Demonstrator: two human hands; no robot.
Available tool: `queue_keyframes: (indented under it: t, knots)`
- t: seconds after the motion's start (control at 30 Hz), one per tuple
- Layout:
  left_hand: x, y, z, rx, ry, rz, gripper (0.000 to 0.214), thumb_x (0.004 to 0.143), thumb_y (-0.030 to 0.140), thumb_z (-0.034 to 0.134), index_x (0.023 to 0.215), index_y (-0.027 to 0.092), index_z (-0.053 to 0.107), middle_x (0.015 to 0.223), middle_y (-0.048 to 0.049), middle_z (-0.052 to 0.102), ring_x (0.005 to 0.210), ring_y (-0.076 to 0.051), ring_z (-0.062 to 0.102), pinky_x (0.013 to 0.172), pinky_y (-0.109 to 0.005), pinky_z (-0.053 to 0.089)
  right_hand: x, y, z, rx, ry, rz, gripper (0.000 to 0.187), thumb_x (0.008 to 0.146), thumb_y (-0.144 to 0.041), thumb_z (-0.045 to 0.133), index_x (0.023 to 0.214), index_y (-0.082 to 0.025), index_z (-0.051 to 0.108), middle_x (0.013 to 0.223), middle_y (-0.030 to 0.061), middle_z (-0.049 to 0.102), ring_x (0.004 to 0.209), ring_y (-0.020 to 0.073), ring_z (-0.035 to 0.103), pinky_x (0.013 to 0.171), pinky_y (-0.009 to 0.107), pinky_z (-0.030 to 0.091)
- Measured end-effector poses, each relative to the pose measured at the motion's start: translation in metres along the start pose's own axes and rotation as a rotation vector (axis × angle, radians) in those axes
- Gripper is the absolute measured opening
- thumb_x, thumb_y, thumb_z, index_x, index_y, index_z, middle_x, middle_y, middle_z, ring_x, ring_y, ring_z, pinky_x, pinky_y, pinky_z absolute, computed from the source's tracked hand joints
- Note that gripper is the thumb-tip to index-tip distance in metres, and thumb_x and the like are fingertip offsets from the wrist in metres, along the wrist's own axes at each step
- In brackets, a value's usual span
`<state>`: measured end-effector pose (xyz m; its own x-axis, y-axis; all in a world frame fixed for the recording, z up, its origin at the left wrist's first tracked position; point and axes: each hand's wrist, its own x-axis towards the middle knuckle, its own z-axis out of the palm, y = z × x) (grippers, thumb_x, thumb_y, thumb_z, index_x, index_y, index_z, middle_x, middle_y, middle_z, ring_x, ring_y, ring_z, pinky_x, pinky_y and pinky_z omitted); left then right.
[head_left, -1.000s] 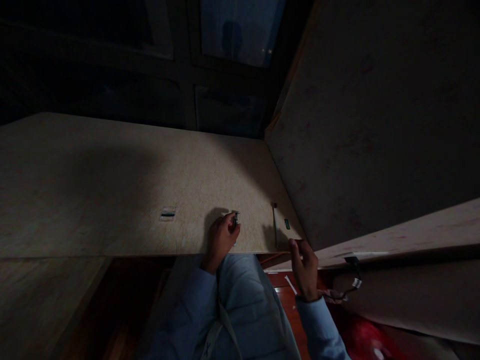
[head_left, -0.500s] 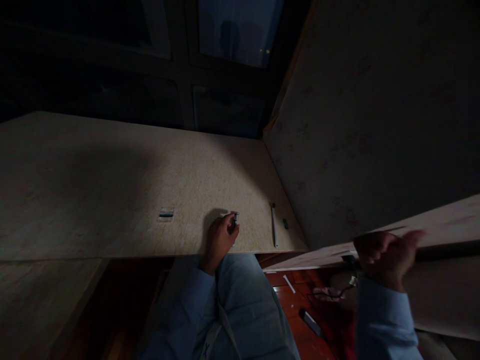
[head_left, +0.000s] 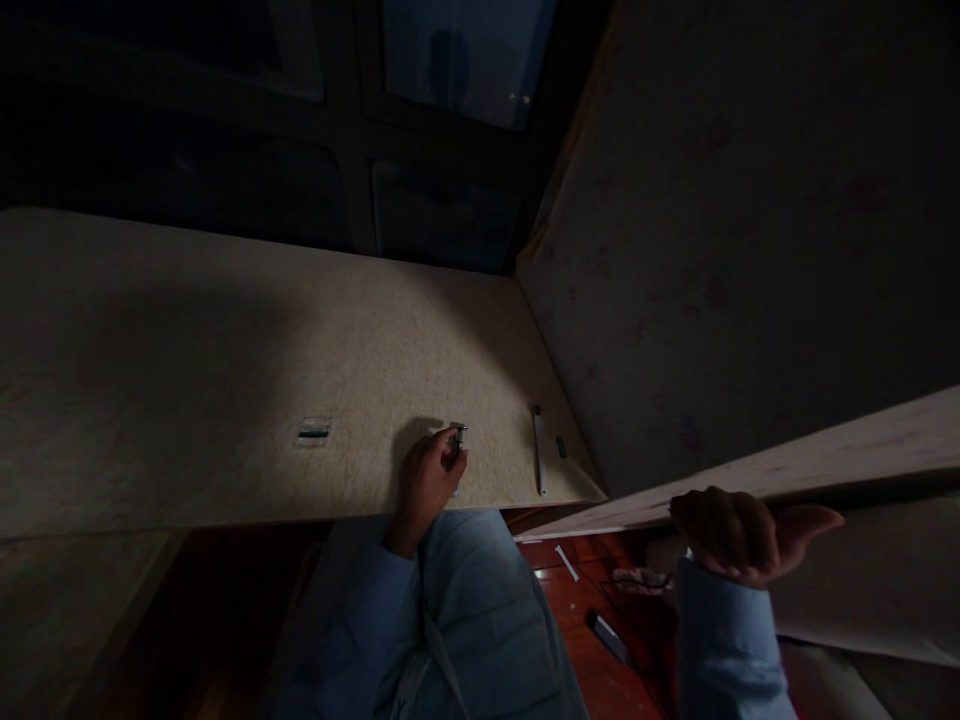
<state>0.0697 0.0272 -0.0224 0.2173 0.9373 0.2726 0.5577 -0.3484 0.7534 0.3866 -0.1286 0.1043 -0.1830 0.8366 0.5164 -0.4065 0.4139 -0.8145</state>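
Note:
My left hand (head_left: 430,480) rests at the front of the pale tabletop, thumb and fingers pinched round a small silvery thing with a T-shaped top (head_left: 460,432). Its lower part is mostly covered by my fingers, and the dim light hides its exact kind. Off to the right, over the floor, my right hand (head_left: 731,535) is held up with its fingers curled in and the thumb sticking out; nothing shows in it. A slim white stick with a dark tip (head_left: 539,455) lies right of my left hand. Beside that is a small dark green piece (head_left: 561,447).
A clear flat case with a dark strip inside (head_left: 313,433) lies left on the tabletop (head_left: 360,340). A patterned wall (head_left: 675,300) bounds the right side, and dark windows stand behind. On the red floor are a white strip (head_left: 567,563) and a dark-and-grey oblong thing (head_left: 609,637).
My right hand has moved a little left and turned, its thumb now pointing right. The left hand keeps its pinch on the silvery thing. The whole view has shifted slightly.

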Motion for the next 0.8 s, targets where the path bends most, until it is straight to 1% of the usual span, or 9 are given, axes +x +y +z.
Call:
queue_keyframes:
  t: [0.07,0.2,0.37,0.43,0.53,0.6,0.7,0.73,0.8]
  knots:
    - [0.0,0.0,0.0,0.003,0.005,0.002,0.033,0.084,0.026,0.068,0.116,0.019,0.067,0.077,-0.0021,0.069,0.078,-0.019,0.064,0.078,-0.032,0.052,0.004,0.007,0.005,0.02,-0.099,-0.009,0.07,0.097,-0.069,0.031,0.047,-0.022,0.044,0.029,-0.0077,0.034,0.024,0.0057,0.032,0.038,0.024,0.029]
    - [0.0,0.001,-0.001,-0.003,0.018,-0.005,0.032,0.083,0.025,0.069,0.114,0.02,0.068,0.079,-0.0026,0.07,0.078,-0.019,0.065,0.078,-0.032,0.053,0.005,0.022,0.009,0.043,-0.151,-0.029,0.064,0.096,-0.066,0.039,0.049,-0.023,0.045,0.032,-0.0073,0.036,0.029,0.0075,0.033,0.043,0.025,0.032]
    - [0.0,0.002,-0.002,-0.005,0.021,0.008,0.032,0.082,0.025,0.07,0.114,0.019,0.068,0.077,-0.0021,0.07,0.076,-0.018,0.065,0.076,-0.031,0.053,0.0,0.042,0.0,0.333,-0.396,-0.085,0.055,0.083,-0.07,0.06,0.049,-0.026,0.055,0.038,-0.007,0.052,0.03,0.0063,0.04,0.041,0.023,0.033]
    - [0.0,0.002,-0.002,0.003,0.022,0.007,0.032,0.082,0.025,0.07,0.114,0.019,0.068,0.077,-0.002,0.069,0.076,-0.018,0.065,0.076,-0.031,0.053,-0.003,0.048,-0.003,0.329,-0.48,-0.01,0.054,0.078,-0.071,0.064,0.046,-0.028,0.059,0.038,-0.0062,0.055,0.029,0.0066,0.042,0.038,0.023,0.033]
    - [0.0,0.002,-0.002,0.001,0.029,0.012,0.031,0.083,0.025,0.07,0.113,0.018,0.068,0.077,-0.0024,0.07,0.076,-0.018,0.065,0.075,-0.031,0.053,-0.01,0.052,-0.001,0.142,-0.583,0.2,0.056,0.076,-0.073,0.064,0.042,-0.029,0.062,0.035,-0.0031,0.054,0.03,0.0075,0.047,0.037,0.02,0.035]
    - [0.0,0.002,-0.002,0.001,0.029,0.014,0.031,0.082,0.025,0.07,0.113,0.018,0.068,0.077,-0.0024,0.07,0.076,-0.018,0.065,0.074,-0.031,0.053,-0.015,0.051,0.007,0.022,-0.551,0.308,0.062,0.077,-0.076,0.061,0.038,-0.027,0.06,0.033,-0.0007,0.053,0.031,0.0085,0.049,0.038,0.019,0.038]
    - [0.0,0.002,-0.002,0.005,0.03,0.008,0.031,0.082,0.026,0.071,0.112,0.018,0.069,0.078,-0.0026,0.07,0.075,-0.018,0.065,0.073,-0.03,0.052,-0.015,0.043,0.028,-0.132,-0.371,0.361,0.067,0.083,-0.075,0.054,0.039,-0.025,0.058,0.034,0.0018,0.054,0.033,0.0103,0.052,0.043,0.02,0.041]
    - [0.0,0.001,-0.002,0.002,0.03,0.005,0.031,0.082,0.026,0.07,0.112,0.018,0.069,0.078,-0.0026,0.069,0.075,-0.018,0.065,0.073,-0.03,0.052,-0.012,0.04,0.036,-0.225,-0.35,0.393,0.063,0.087,-0.071,0.054,0.046,-0.024,0.064,0.039,0.0028,0.059,0.039,0.0113,0.056,0.048,0.021,0.045]
    - [0.0,0.001,-0.001,-0.002,0.028,0.001,0.031,0.082,0.025,0.07,0.112,0.018,0.069,0.077,-0.0025,0.069,0.074,-0.018,0.065,0.072,-0.03,0.052,-0.002,0.037,0.05,-0.38,-0.388,0.429,0.048,0.089,-0.061,0.06,0.067,-0.021,0.075,0.055,0.0055,0.071,0.053,0.014,0.065,0.06,0.024,0.049]
